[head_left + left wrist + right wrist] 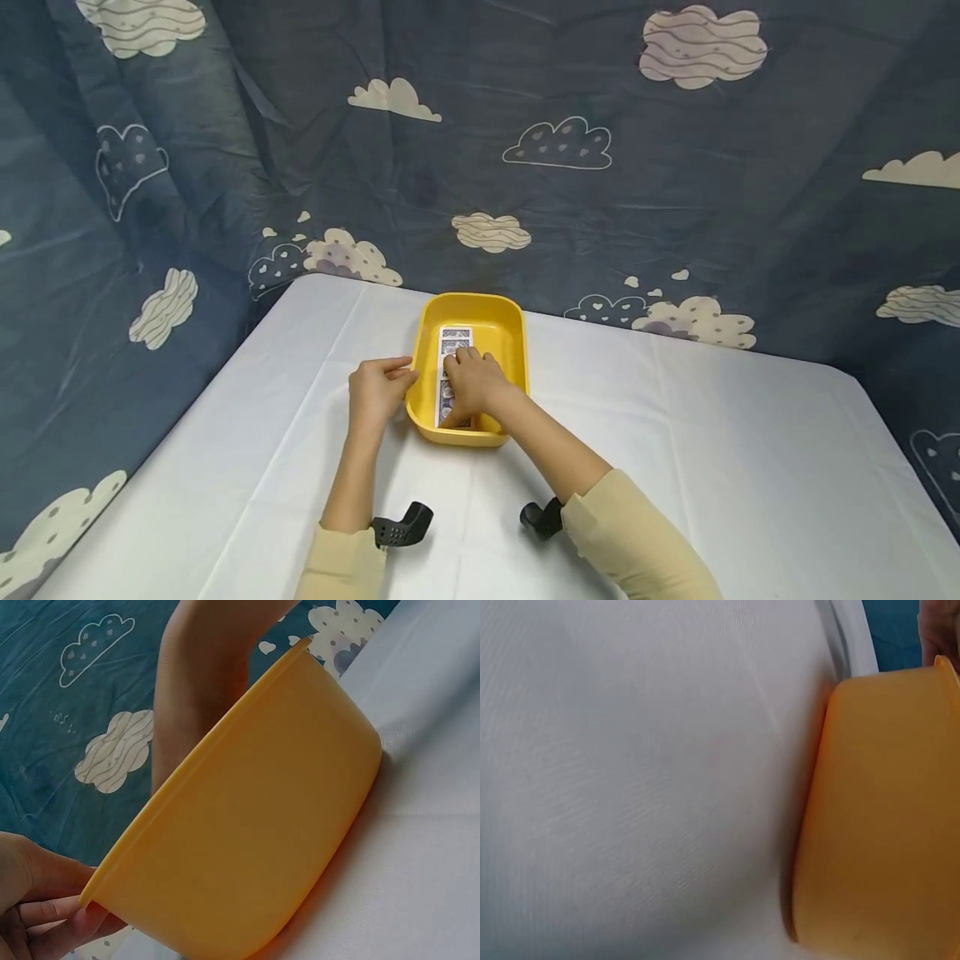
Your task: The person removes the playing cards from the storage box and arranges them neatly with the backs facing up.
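Note:
A yellow plastic bin (514, 333) stands on the white table. Inside it, along the left part of the floor, lies a strip of white-edged cards (446, 400) with dark printed patterns. My left hand (373, 390) pinches the bin's left rim; in the left wrist view its thumb is above the rim (161, 796) and the fingers beneath. Reaching over the near right side, my right hand (474, 385) has curled fingers over the cards, its thumb near their closest end. That hand covers part of the cards, and its fingertips are partly hidden.
White cloth covers the table (637, 467), which stretches out on both sides of the bin. Behind it hangs a dark blue curtain (450, 175) with cloud prints. A black wrist camera (405, 525) sits at the left wrist, another (542, 518) at the right.

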Motion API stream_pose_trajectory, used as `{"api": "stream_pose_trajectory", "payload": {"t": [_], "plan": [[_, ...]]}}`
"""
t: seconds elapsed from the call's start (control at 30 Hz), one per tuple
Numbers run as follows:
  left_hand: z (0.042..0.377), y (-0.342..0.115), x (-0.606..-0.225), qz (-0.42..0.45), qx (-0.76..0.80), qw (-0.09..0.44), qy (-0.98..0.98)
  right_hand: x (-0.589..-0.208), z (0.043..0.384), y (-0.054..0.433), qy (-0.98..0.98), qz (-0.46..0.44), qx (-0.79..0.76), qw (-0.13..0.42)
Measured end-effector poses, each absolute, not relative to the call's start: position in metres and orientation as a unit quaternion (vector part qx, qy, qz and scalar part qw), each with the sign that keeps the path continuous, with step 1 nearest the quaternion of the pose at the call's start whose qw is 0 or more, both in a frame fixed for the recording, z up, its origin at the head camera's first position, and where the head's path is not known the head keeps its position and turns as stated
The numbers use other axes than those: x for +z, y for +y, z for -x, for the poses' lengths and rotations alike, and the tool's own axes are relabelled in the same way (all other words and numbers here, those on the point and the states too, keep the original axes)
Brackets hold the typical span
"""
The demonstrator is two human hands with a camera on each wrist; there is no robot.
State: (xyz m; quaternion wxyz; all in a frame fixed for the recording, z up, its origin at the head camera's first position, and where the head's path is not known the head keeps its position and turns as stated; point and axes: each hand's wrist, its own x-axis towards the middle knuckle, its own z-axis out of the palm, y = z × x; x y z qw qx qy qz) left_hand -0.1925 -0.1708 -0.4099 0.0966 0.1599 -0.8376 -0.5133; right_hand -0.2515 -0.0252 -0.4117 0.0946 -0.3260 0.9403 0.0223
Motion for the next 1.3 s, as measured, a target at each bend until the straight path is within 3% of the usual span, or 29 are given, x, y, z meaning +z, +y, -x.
{"api": "stream_pose_trajectory", "payload": {"t": [0.2, 0.43, 0.8, 1.07, 1.3], "plan": [[0.192, -0.169, -0.412, -0.169, -0.513, 0.091, -0.837, -0.417, 0.254, -0.019, 0.942, 0.32, 0.021, 0.1], [0.193, -0.167, -0.411, -0.169, -0.513, 0.086, -0.837, -0.415, 0.253, -0.016, 0.936, 0.345, 0.027, 0.068], [0.192, -0.165, -0.408, -0.173, -0.498, 0.092, -0.845, -0.37, 0.246, -0.002, 0.936, 0.352, -0.002, -0.001], [0.192, -0.162, -0.408, -0.169, -0.473, 0.099, -0.859, -0.336, 0.24, 0.047, 0.956, 0.291, -0.043, -0.021], [0.189, -0.158, -0.405, -0.167, -0.448, 0.099, -0.873, -0.344, 0.245, 0.115, 0.973, 0.226, -0.041, -0.003]]}}
